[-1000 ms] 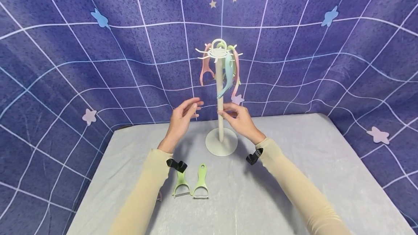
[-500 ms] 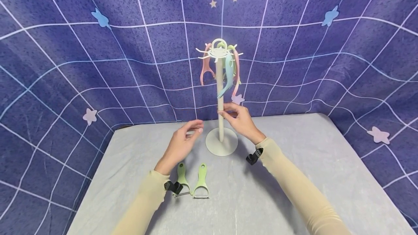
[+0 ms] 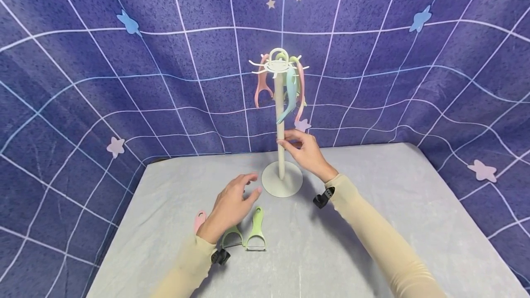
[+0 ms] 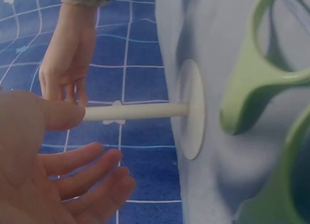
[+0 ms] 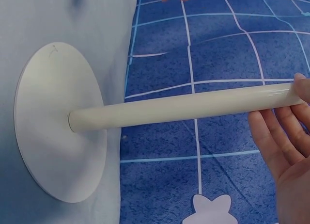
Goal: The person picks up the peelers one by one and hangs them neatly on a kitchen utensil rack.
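My right hand pinches the pole of a cream hook stand between thumb and fingers, midway up. In the right wrist view, the fingers curl at the pole. My left hand hovers low over the table, thumb and fingers spread with nothing between them. Beneath and beside it lie a green Y-peeler, a second green peeler partly hidden by the wrist, and a pink handle. From the stand's hooks hang a pink peeler, a blue one, another pink and something green behind.
A grey-white cloth covers the table. Behind and at both sides hangs a blue curtain with grid lines and stars. The stand's round base rests near the table's back edge. Bare hooks point out on the stand's left.
My left hand has come down from beside the pole towards the peelers on the table, spreading its thumb and fingers. The right hand keeps its grip on the pole.
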A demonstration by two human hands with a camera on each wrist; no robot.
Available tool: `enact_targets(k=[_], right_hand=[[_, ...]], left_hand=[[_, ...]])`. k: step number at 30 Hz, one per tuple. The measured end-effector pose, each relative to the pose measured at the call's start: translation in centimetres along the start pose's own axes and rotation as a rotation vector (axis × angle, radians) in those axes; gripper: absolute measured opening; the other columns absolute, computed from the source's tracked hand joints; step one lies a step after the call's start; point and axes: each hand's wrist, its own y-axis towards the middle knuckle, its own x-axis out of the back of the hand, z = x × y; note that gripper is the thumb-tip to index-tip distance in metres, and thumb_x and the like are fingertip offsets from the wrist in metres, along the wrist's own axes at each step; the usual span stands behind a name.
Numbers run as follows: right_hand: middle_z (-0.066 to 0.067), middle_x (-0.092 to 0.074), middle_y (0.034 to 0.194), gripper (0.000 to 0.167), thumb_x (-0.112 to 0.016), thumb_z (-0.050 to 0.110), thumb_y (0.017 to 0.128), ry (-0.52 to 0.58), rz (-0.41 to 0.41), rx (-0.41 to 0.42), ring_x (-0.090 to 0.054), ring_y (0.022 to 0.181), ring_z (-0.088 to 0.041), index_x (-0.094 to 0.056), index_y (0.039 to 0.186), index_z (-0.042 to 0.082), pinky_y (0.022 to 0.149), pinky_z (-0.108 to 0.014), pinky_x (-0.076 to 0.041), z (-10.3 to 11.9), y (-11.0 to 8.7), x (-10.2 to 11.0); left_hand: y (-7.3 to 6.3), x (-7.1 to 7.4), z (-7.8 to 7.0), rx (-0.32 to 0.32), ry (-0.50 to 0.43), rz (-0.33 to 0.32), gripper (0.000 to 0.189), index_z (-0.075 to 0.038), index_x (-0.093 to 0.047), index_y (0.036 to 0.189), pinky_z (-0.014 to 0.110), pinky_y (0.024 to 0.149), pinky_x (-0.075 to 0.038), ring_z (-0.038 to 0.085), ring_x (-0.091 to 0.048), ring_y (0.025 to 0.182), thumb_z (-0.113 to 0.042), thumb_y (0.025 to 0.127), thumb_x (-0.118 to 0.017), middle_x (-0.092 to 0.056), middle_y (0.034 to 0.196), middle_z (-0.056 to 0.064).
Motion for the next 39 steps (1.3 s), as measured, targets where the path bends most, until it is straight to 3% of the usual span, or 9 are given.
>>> enact_targets(k=[8,15,20,27,30,37,39], right_hand=[[-0.014,-0.08,0.108,0.021,-0.077,0.015,0.101,0.014,-0.001,0.016,-0.076,0.099,-0.027,-0.079,0.119,0.004,0.086,-0.038,-0.065,-0.1,0.0,0.1],[-0.019,-0.078,0.11,0.022,-0.076,0.009,0.101,0.021,-0.001,-0.003,-0.075,0.101,-0.035,-0.077,0.121,-0.001,0.089,-0.05,-0.064,-0.1,0.1,-0.1],[-0.026,-0.077,0.111,0.022,-0.074,0.002,0.101,0.028,0.005,-0.02,-0.073,0.103,-0.043,-0.075,0.121,-0.007,0.091,-0.059,-0.062,0.4,0.0,-0.1],[-0.028,-0.076,0.109,0.02,-0.073,-0.002,0.1,0.046,0.01,-0.012,-0.073,0.101,-0.046,-0.074,0.118,-0.01,0.091,-0.06,-0.062,3.4,-0.7,0.4],[-0.028,-0.076,0.109,0.02,-0.073,-0.002,0.1,0.048,0.009,-0.005,-0.073,0.1,-0.046,-0.074,0.118,-0.01,0.09,-0.057,-0.063,3.7,-0.8,0.4],[-0.026,-0.077,0.108,0.019,-0.073,-0.001,0.1,0.048,-0.001,0.002,-0.073,0.098,-0.044,-0.075,0.117,-0.009,0.084,-0.024,-0.061,3.4,-0.6,0.4],[-0.026,-0.077,0.107,0.019,-0.073,-0.002,0.1,0.052,-0.003,-0.001,-0.073,0.099,-0.045,-0.075,0.117,-0.009,0.085,-0.025,-0.061,3.5,-0.7,0.4]], left_hand=[[-2.0,-1.4,-0.5,0.055,0.142,0.05,0.047,-0.011,-0.068,0.14,0.055,0.094,-0.06,0.028,-0.068,0.122,-0.042,0.104,-0.069,-0.071,0.132,0.003],[-3.2,-2.4,-1.0,0.104,0.238,0.088,0.052,-0.002,-0.07,0.134,0.058,0.087,-0.061,0.038,-0.072,0.11,-0.042,0.101,-0.073,-0.073,0.122,0.015],[-3.9,-3.0,-1.0,0.076,0.293,0.081,0.048,0.001,-0.072,0.123,0.057,0.076,-0.062,0.041,-0.074,0.094,-0.04,0.099,-0.076,-0.073,0.107,0.017],[-4.7,-4.2,-1.0,0.049,0.371,0.046,0.043,0.003,-0.07,0.103,0.053,0.06,-0.059,0.038,-0.071,0.075,-0.038,0.095,-0.081,-0.067,0.088,0.015],[-5.0,-4.6,-0.9,0.055,0.402,0.042,0.045,0.004,-0.069,0.101,0.05,0.057,-0.058,0.036,-0.069,0.071,-0.039,0.094,-0.082,-0.065,0.086,0.014],[-5.3,-4.9,-0.9,0.051,0.424,0.049,0.047,0.004,-0.066,0.088,0.046,0.052,-0.056,0.032,-0.065,0.062,-0.039,0.092,-0.084,-0.062,0.076,0.013],[-5.3,-5.0,-0.8,0.048,0.423,0.05,0.047,0.003,-0.065,0.085,0.046,0.051,-0.056,0.032,-0.065,0.061,-0.039,0.091,-0.084,-0.062,0.073,0.013]])
